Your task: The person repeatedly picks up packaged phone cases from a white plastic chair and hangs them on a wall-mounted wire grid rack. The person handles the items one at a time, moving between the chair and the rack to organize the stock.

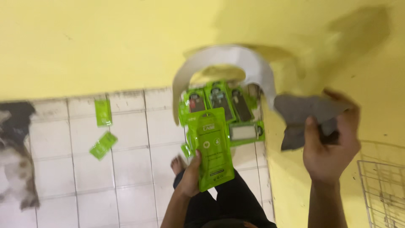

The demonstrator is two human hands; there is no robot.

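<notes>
While clutched: green packet (212,147), grey cloth (304,113).

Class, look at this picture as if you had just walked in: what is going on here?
A person looks down at a tiled floor beside a yellow wall. Their left hand holds up a flat green package, and their right hand grips a grey cloth. More green packages lie piled by the wall beneath a curved white strip, and two small ones lie apart on the tiles.

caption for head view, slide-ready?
Left hand holds a green phone-case packet; right hand grips a grey cloth by the yellow wall.
</notes>
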